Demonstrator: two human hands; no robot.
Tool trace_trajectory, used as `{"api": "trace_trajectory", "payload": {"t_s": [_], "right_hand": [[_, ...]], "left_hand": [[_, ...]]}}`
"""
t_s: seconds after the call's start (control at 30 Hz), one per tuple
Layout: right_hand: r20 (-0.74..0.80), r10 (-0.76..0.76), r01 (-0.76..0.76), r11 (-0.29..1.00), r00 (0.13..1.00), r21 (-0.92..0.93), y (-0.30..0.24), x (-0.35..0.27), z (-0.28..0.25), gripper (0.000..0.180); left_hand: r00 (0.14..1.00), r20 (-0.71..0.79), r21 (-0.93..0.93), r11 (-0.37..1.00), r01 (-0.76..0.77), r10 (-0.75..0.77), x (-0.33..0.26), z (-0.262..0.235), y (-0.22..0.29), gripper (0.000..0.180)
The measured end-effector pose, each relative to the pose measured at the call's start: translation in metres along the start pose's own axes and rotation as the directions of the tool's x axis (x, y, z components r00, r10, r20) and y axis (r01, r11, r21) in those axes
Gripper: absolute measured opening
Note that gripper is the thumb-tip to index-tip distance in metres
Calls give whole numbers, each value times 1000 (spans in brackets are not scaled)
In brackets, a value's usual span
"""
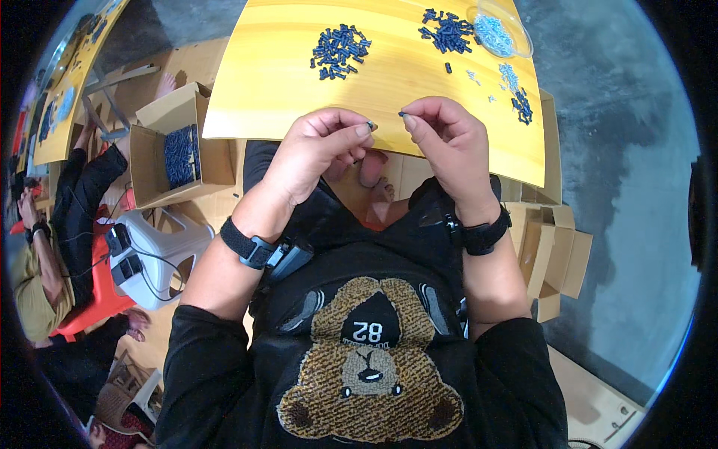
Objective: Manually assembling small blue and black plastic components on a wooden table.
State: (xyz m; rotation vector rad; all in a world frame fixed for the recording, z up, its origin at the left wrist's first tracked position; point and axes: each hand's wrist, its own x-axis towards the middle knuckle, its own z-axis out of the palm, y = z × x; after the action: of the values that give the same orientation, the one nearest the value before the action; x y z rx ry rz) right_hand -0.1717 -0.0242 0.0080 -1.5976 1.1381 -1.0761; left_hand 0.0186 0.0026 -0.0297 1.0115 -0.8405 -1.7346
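Both of my hands are raised at the near edge of the yellow table [389, 82], fingertips facing each other a short way apart. My left hand [325, 142] pinches a small dark piece [370, 125] between thumb and forefinger. Another small dark piece [402, 114] shows at the pinched fingertips of my right hand [446, 138]. Both pieces are too small to tell their kind. Beyond my left hand lies a pile of small black parts [340, 51]. A second black pile [449, 34] lies at the far right, beside a clear round tub [527, 46] of light-blue bits [495, 35].
Small pale-blue pieces [508, 76] and more black parts [522, 107] lie near the table's right edge. At left, an open cardboard box [217, 168] holds dark parts, near a white stool [161, 258]. Another person [52, 277] sits farther left. Cardboard boxes [553, 258] stand at right.
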Motion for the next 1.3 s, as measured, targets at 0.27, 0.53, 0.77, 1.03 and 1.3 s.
{"api": "trace_trajectory", "payload": {"t_s": [0.27, 0.53, 0.77, 1.03, 1.3], "right_hand": [[100, -54, 61, 996, 994, -72, 2, 3, -1, 9], [160, -103, 130, 977, 982, -168, -1, 4, -5, 9], [200, -133, 185, 945, 971, -270, -11, 5, -4, 9], [259, -162, 243, 916, 952, -320, -19, 6, -4, 7], [397, -247, 379, 876, 884, -299, -20, 12, -11, 10]], "left_hand": [[1000, 9, 45, 999, 2, -2, 2, 5, 0, 13], [999, 22, 130, 991, -45, 43, 3, 6, 1, 16], [998, 53, 143, 988, -51, 44, 1, 7, 2, 17], [992, 99, 69, 994, -81, 74, 0, 7, 3, 15], [994, 107, 106, 993, -43, 32, -1, 6, 4, 15]]}}
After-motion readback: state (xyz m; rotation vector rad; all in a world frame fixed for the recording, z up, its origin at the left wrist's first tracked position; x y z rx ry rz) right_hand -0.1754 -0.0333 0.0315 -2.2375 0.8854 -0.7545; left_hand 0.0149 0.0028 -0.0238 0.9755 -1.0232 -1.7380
